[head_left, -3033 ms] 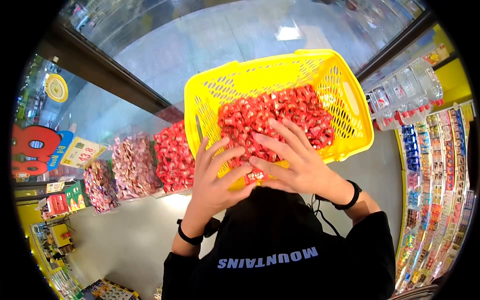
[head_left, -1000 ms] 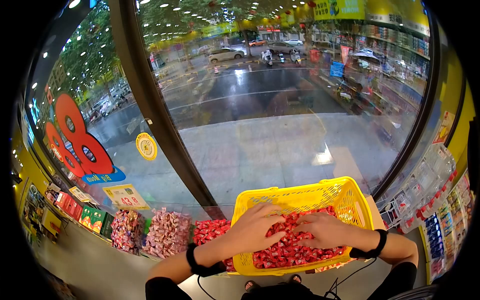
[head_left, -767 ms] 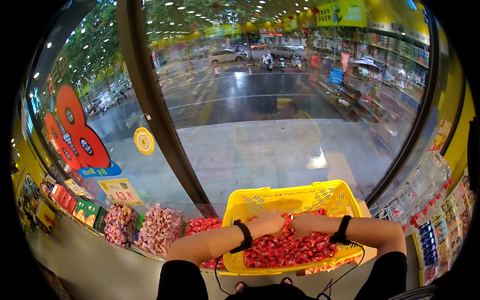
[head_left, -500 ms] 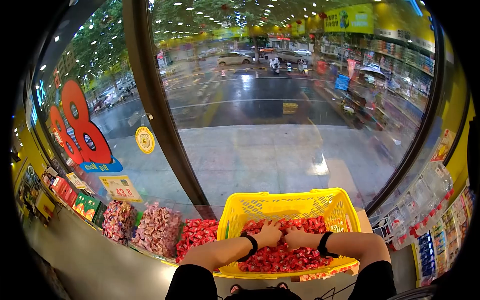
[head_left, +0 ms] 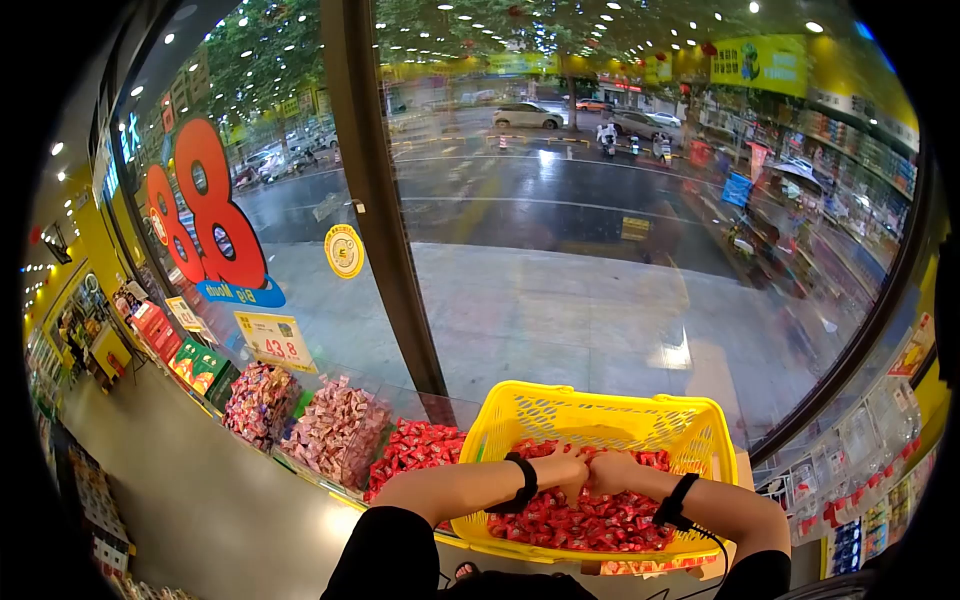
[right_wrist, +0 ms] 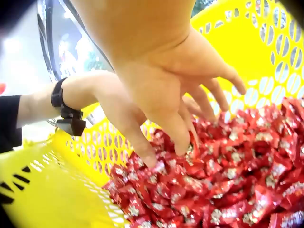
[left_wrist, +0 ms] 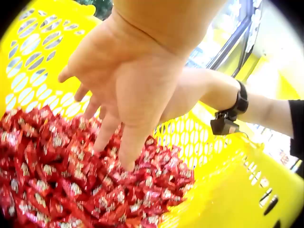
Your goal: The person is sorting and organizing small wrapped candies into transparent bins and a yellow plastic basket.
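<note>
A yellow plastic basket [head_left: 520, 402] with pierced walls holds a heap of red-wrapped candies [head_left: 585, 525]. Both hands reach into it side by side, above the middle of the heap. In the left wrist view, my left hand [left_wrist: 128, 76] points down with its fingers loosely extended, thumb and index tips at the candies. My right hand [right_wrist: 156, 76] also hangs with relaxed fingers, its thumb and index right at the wrappers, as the right wrist view shows. The left hand [right_wrist: 114, 102] appears just behind it there. Neither palm holds anything.
Left of the basket stand bins of red candies [head_left: 415, 445], pink-wrapped candies [head_left: 338, 425] and mixed candies [head_left: 260, 402]. A price card [head_left: 275, 341] rises above them. Behind is a large window [head_left: 560, 310] with a dark frame post [head_left: 380, 220]. Clear plastic containers [head_left: 850, 445] hang at the right.
The head view has tilted up from the basket to the window, then turned a little left. The spread hands have moved close together, with their fingers lower at the candies.
</note>
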### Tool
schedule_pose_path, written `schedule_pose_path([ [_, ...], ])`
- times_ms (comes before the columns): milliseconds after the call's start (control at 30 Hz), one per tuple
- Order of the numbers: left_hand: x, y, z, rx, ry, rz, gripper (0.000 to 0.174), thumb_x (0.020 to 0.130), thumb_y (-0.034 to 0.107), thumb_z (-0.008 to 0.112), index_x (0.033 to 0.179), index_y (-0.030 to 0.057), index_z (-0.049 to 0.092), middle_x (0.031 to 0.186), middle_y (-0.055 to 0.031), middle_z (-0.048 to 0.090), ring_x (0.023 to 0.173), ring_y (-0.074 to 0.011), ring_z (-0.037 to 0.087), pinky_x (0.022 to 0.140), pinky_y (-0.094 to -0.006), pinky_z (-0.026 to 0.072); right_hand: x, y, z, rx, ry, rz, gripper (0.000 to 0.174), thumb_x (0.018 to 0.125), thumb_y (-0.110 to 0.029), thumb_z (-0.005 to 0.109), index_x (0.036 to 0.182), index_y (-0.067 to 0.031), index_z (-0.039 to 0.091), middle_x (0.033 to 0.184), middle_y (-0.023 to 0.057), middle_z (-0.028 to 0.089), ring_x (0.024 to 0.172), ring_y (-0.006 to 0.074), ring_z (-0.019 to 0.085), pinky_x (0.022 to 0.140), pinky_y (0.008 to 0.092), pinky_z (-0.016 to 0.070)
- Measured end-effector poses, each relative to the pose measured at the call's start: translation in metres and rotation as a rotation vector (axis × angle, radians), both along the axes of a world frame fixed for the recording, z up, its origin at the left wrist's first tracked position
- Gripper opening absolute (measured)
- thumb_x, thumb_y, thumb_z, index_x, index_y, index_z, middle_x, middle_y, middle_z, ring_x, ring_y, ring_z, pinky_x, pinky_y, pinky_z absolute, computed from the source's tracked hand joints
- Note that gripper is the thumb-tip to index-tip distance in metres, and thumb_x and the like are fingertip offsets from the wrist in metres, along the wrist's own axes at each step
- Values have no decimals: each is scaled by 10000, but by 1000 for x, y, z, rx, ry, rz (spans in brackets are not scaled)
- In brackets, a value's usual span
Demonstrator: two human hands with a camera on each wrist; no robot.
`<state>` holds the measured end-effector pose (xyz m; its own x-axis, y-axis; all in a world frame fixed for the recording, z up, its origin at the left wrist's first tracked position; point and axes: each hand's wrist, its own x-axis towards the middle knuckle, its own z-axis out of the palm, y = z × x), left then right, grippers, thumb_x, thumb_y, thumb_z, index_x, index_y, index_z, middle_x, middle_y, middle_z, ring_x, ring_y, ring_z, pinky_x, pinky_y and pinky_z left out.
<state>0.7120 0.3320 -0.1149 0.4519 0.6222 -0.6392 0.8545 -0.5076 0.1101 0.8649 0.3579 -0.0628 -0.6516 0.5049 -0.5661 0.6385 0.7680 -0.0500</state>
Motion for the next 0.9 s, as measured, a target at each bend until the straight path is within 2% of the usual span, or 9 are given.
schedule_pose_path([
  [67, 3, 3, 25, -67, 12, 57, 702, 866, 661, 747, 1414, 225, 687, 1633, -104, 380, 1542, -425, 219, 1164, -757, 205, -2, -1, 10, 60, 43, -38, 396, 759, -450, 817, 1017, -149, 810, 1034, 116, 779, 955, 350, 739, 848, 475, 597],
  [167, -2, -8, 104, -222, 2, 201, 688, 887, 727, 679, 1357, 227, 728, 1485, -103, 591, 1445, -402, 427, 1161, -702, 285, 1, -1, 38, -1, 272, -44, 365, 749, -482, 811, 902, -150, 823, 1028, 110, 784, 948, 359, 739, 842, 479, 593],
  [300, -20, -21, 146, 52, -190, 106, 551, 898, 636, 700, 1186, 176, 791, 1380, -127, 649, 1433, -415, 467, 1150, -714, 309, 22, -22, 89, 111, 737, 2, 245, 811, -356, 847, 942, -148, 850, 1265, 195, 709, 1135, 379, 685, 951, 449, 563],
  [333, -33, -40, 161, 208, -294, 89, 429, 912, 550, 726, 1069, 159, 807, 1385, -131, 637, 1450, -415, 444, 1166, -722, 285, 21, -33, 103, 101, 813, -53, 220, 814, -310, 855, 960, -145, 851, 1297, 194, 691, 1163, 378, 673, 977, 442, 553],
  [400, -56, -67, 180, 361, -463, 72, 364, 921, 489, 742, 1012, 141, 801, 1410, -132, 611, 1456, -412, 428, 1193, -694, 276, 15, -62, 130, 74, 963, -164, 195, 818, -219, 873, 995, -138, 855, 1361, 192, 655, 1219, 377, 649, 1028, 428, 533],
  [533, -86, -94, 161, 589, -906, -51, 263, 934, 369, 758, 941, 107, 765, 1427, -106, 573, 1464, -373, 413, 1240, -626, 274, 13, -102, 142, 67, 1086, -294, 217, 790, -176, 913, 989, -119, 850, 1352, 177, 652, 1219, 366, 653, 1037, 440, 525],
  [667, -91, -129, 150, 858, -944, -134, 202, 958, 310, 733, 945, 108, 728, 1393, -55, 570, 1459, -302, 423, 1255, -590, 280, 12, -123, 134, 68, 1124, -196, 237, 784, -177, 919, 983, -87, 827, 1359, 158, 643, 1225, 353, 636, 1047, 451, 514],
  [767, -98, -155, 145, 855, -883, -134, 193, 959, 294, 732, 931, 104, 714, 1399, -52, 564, 1460, -303, 420, 1252, -586, 290, 10, -143, 124, 129, 1125, -90, 237, 777, -176, 922, 972, -86, 820, 1363, 135, 632, 1236, 345, 620, 1063, 453, 501],
  [900, -141, -179, 132, 965, -957, 82, 145, 923, 222, 759, 932, 88, 703, 1353, -73, 608, 1404, -328, 492, 1214, -577, 348, 3, -164, 115, 152, 1094, -83, 195, 808, -153, 885, 986, -115, 814, 1357, 115, 623, 1247, 335, 600, 1076, 460, 487],
])
